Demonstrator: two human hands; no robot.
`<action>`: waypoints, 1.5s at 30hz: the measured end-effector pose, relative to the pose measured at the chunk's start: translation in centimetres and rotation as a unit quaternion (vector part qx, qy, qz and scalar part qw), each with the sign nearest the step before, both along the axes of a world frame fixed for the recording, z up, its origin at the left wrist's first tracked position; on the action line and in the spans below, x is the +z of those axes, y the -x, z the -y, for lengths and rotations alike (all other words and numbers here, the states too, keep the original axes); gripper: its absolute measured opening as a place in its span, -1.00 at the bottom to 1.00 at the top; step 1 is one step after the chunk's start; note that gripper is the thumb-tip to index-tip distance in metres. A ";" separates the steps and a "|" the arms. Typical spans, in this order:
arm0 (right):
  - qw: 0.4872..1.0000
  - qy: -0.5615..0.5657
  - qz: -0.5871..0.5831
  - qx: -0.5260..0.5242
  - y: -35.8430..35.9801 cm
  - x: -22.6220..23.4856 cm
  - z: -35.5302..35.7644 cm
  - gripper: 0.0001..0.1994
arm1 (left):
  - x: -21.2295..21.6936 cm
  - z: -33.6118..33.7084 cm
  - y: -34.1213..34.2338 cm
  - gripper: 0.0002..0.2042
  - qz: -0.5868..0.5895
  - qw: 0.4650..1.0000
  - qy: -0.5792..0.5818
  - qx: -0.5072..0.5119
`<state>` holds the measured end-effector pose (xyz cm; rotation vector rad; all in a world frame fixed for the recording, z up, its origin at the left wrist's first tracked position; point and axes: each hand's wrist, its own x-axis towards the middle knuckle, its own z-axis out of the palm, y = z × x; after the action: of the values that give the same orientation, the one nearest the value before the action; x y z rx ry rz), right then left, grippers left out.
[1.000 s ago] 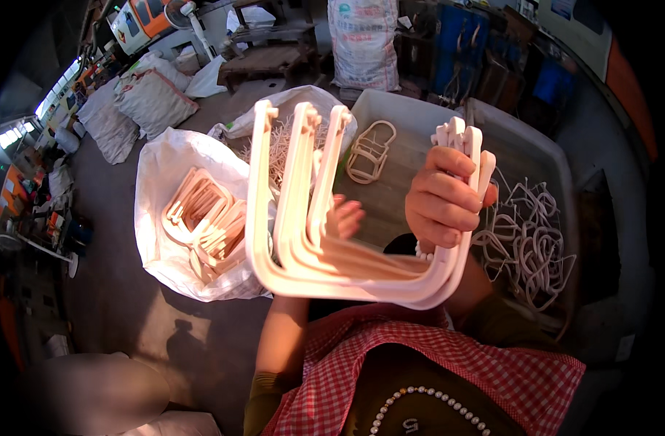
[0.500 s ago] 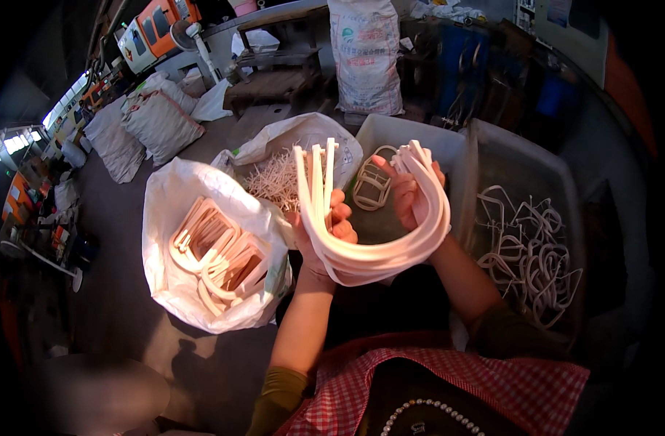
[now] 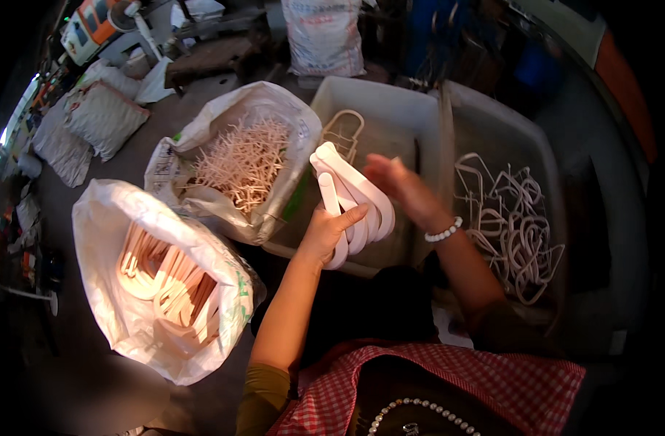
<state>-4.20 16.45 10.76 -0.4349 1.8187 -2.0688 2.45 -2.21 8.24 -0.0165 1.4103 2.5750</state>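
My left hand (image 3: 332, 231) is closed around a bundle of pale pink U-shaped plastic strips (image 3: 361, 192), held stacked in front of my body. The thumb lies across the strips, and their rounded ends point up and away. Just right of the bundle, my right hand (image 3: 399, 182) is apart from it, slightly blurred, with fingers stretched out and nothing seen in them. Beneath both hands is a translucent plastic bin (image 3: 383, 93) with a pale looped frame (image 3: 344, 131) at its far left. At the left, a white woven sack (image 3: 92, 240) holds more curved strips (image 3: 165, 276).
Another white sack (image 3: 161, 171) holds a heap of thin pinkish scraps (image 3: 245, 163). A second bin (image 3: 554, 174) at the right contains tangled pale frames (image 3: 521, 232). Full sacks (image 3: 103, 120), a fan (image 3: 132, 16) and a tall standing sack (image 3: 323, 40) are farther back.
My right hand has let go of the strips and moved aside. The spread bundle is now gathered in my left hand. The view has shifted, showing the sacks and bins more fully.
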 end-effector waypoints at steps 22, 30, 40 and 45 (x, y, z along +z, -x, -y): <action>0.963 0.202 0.121 -0.131 -3.3 -7.7 2.9 -0.55 | -1.9 -3.6 2.6 -0.67 0.054 0.995 0.056 0.069; 0.955 0.222 0.122 -0.152 -3.5 -7.1 2.7 -0.58 | -2.7 -3.7 2.8 -0.69 0.075 0.994 0.014 0.081; 0.980 0.167 0.072 -0.083 -4.3 -7.0 1.9 -0.46 | -2.1 -4.4 3.1 -0.71 0.070 0.996 0.033 0.048; 0.987 0.080 0.016 -0.140 -6.0 -9.5 -2.6 -0.39 | -2.8 -4.6 2.7 -0.71 0.054 0.992 0.113 0.008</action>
<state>1.83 19.09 1.29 -0.1937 1.7884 -2.4049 -0.22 2.40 5.44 -0.2010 1.6577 2.3727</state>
